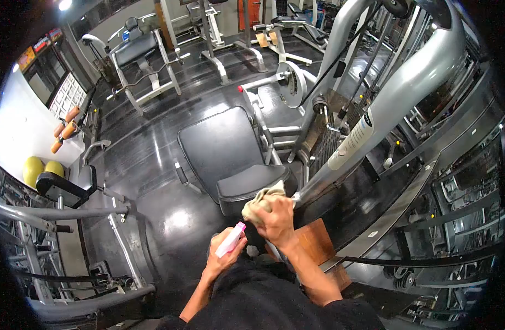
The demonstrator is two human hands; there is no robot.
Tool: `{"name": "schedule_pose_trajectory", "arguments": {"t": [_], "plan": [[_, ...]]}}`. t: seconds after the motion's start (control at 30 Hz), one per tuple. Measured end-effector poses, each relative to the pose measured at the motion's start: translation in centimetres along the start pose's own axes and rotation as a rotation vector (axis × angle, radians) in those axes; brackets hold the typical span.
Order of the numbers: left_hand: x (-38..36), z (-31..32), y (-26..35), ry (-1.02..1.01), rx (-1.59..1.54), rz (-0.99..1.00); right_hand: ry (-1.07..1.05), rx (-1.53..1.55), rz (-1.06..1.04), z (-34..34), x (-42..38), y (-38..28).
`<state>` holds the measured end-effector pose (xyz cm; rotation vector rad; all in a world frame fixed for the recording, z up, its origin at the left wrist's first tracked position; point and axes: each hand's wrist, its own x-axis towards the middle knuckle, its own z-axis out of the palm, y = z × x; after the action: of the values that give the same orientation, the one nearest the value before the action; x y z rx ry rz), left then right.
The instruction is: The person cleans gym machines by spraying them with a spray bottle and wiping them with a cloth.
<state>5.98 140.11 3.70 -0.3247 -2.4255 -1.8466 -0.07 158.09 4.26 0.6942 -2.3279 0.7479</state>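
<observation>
The right hand [275,217] was clenched around a bunched beige cloth [261,199], pressing it against the lower end of the slanted silver frame tube [373,118] of the weight machine, just where that tube came down beside the black seat pad [251,181]. The cloth was wadded rather than spread, which judged well for a round tube: a ball of fabric wraps the curve and takes the hand's pressure.

The left hand [222,256] sat lower, nearer the body and to the left of the tube's foot, fingers wrapped around a spray bottle [230,240] with a pink nozzle. The nozzle pointed up toward the cloth, kept close and ready rather than set down, probably so the wiping hand never had to leave the tube.

Behind the seat pad stood the black backrest [222,146], and under the right forearm a brown wooden block [317,247]. Left of the seat, the glossy dark floor [170,214] caught the lights.
</observation>
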Motion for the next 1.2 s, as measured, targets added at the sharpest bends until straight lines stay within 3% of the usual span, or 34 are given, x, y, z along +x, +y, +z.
{"name": "schedule_pose_trajectory", "arguments": {"t": [0.1,0.23,0.33,0.37,0.43,0.5,0.57,0.63,0.83,0.97,1.03,1.1,1.2], "plan": [[0.4,-0.1,0.5,-0.008,0.024,0.036,0.084,-0.111,0.068,1.0,-0.5,2.0],[-0.4,-0.9,0.3,0.046,-0.009,-0.007,0.234,0.04,0.521,0.7,1.4,4.4],[-1.4,-1.7,-0.2,0.084,-0.003,-0.068,0.265,-0.016,0.614,1.7,2.3,5.5],[-1.7,-1.9,-0.3,0.09,-0.002,-0.068,0.214,-0.104,0.596,1.7,2.1,4.3],[-1.7,-2.0,-0.6,0.106,-0.048,-0.077,0.129,-0.188,0.355,0.9,2.4,1.6],[-1.3,-2.0,0.2,0.082,-0.038,-0.117,-0.1,-0.157,0.196,0.5,1.8,-1.2],[-0.9,-2.0,0.5,0.056,-0.023,-0.158,-0.095,-0.161,-0.012,1.5,1.0,-2.1],[-0.5,-1.8,0.4,0.098,0.048,0.06,-0.044,-0.155,-0.025,1.4,0.9,-1.0],[-1.8,-2.4,0.3,0.128,-0.022,-0.028,0.071,-0.064,0.521,-0.4,2.8,3.3],[-2.6,-2.6,-0.4,0.126,-0.034,-0.02,-0.033,0.158,0.657,-2.5,3.7,3.8],[-2.6,-2.7,-0.2,0.116,-0.049,-0.026,0.2,0.694,0.698,-3.1,3.9,3.3],[-3.1,-2.6,-0.1,0.105,-0.065,-0.04,0.293,0.827,0.729,-3.3,4.0,2.8],[-2.9,-2.6,-0.1,0.102,-0.087,-0.039,0.103,0.509,0.77,-3.0,3.9,3.4]]}}
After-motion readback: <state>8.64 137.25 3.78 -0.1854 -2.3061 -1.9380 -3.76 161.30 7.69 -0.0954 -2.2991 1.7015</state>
